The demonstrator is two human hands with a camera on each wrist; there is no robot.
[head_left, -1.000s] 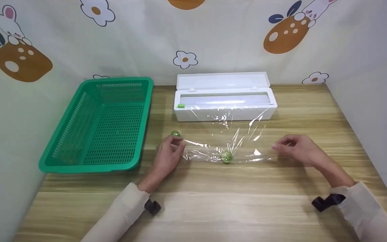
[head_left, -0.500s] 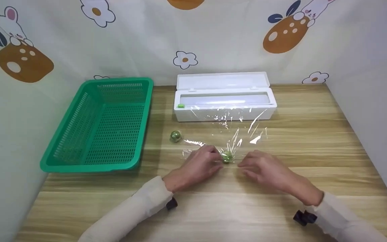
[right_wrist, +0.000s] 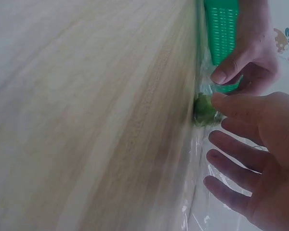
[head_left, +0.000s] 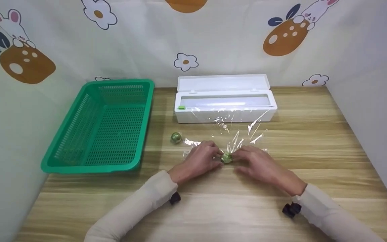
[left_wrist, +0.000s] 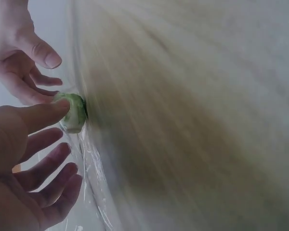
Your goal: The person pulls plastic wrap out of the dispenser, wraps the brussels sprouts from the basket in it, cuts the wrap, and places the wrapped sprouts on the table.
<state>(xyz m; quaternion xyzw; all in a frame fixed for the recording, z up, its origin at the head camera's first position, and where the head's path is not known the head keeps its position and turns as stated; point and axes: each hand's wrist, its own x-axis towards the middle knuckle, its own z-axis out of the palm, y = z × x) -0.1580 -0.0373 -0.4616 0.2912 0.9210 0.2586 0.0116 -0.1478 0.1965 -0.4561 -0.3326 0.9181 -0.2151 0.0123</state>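
A small round green vegetable, like a Brussels sprout [head_left: 226, 158], sits at the near edge of a sheet of clear plastic wrap [head_left: 252, 129] on the table. My left hand [head_left: 203, 157] is at its left side, fingers loosely bent, the thumb overlapping the sprout in the left wrist view. From the right, my right hand [head_left: 260, 164] reaches in with its fingertips right at the sprout. Thumb and fingers stand apart on both hands in the wrist views. Another green sprout [head_left: 176, 137], shiny as if wrapped, lies left of the sheet.
A white wrap dispenser [head_left: 227, 116] with raised lid and green slide cutter [head_left: 181, 107] stands at the back; the sheet runs out from it. A green plastic basket [head_left: 146, 124] stands on the left. Printed curtains enclose the table [head_left: 193, 215] at the back and sides.
Both hands have come inward from the sheet's outer corners to either side of the sprout, the right one last. The left hand no longer overlaps the other sprout.
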